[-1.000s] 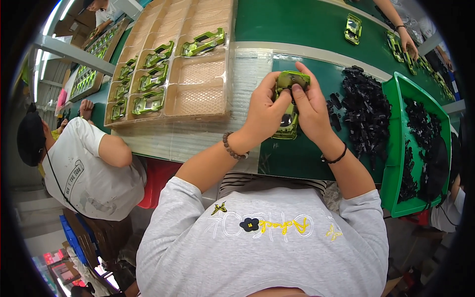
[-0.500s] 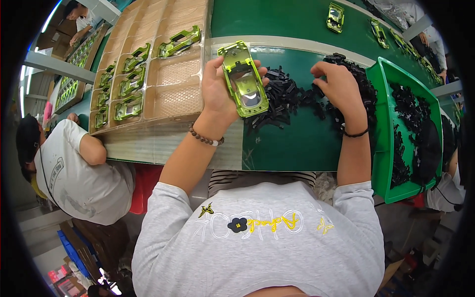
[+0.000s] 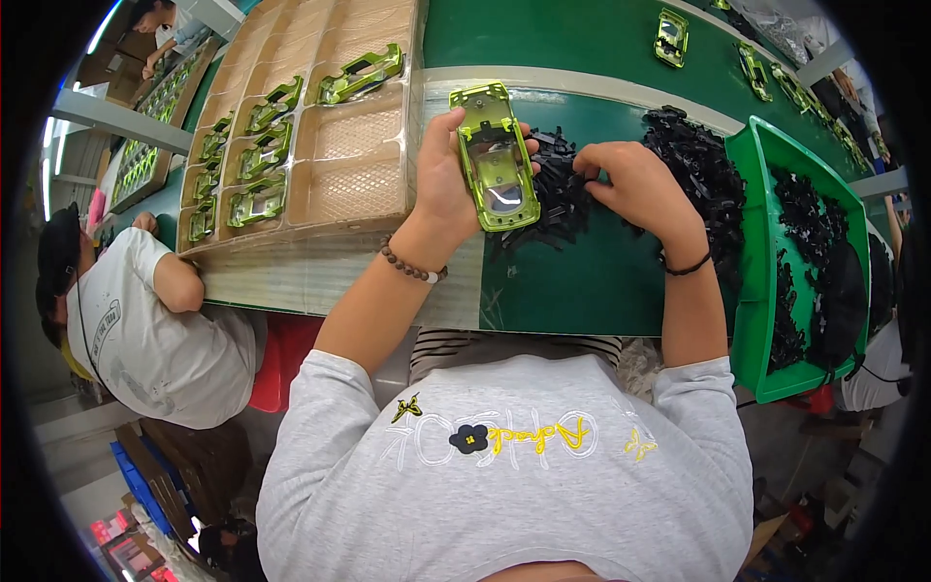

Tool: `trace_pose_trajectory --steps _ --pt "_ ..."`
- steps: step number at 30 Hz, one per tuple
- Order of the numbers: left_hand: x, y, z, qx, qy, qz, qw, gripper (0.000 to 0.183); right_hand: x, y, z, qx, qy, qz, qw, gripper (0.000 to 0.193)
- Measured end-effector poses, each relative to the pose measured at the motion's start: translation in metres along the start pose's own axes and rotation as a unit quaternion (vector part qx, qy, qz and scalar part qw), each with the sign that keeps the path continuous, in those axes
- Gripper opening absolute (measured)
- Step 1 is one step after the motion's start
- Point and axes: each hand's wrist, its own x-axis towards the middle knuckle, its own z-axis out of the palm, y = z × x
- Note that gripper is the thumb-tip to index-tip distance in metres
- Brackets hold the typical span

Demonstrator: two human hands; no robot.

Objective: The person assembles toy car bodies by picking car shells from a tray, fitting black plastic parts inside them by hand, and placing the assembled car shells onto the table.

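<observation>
L hand [image 3: 444, 189] is gripping shell [image 3: 497, 165] by edges, prob best spot, likely light/stiff; R hand [image 3: 640, 189] is curling at blk parts [image 3: 555, 199] alongside, hold unclear.

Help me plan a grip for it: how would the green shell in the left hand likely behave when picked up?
The green shell is probably stiff, as it shows no sag across the left hand; likely light, being thin-walled and hollow; perhaps slippery, given its glossy surface.
</observation>
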Motion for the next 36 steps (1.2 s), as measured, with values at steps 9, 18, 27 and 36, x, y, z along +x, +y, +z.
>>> trace_pose_trajectory --steps 9,18,27,36 --pt "-0.009 -0.016 0.008 0.144 -0.071 -0.03 0.986 0.059 0.009 -0.038 -0.007 0.206 0.208 -0.058 0.954 0.017" --pt "-0.016 -0.026 0.012 0.195 -0.123 -0.043 0.972 0.062 0.009 -0.049 0.006 -0.024 0.355 -0.116 0.927 0.019" --pt "-0.013 -0.03 0.006 0.198 -0.115 -0.046 0.972 0.059 0.013 -0.04 0.01 -0.011 0.327 -0.113 0.938 0.015" --pt "0.0 -0.008 -0.005 0.464 -0.153 0.121 0.864 0.046 0.023 -0.018 -0.026 0.423 -0.038 0.044 0.904 0.021"
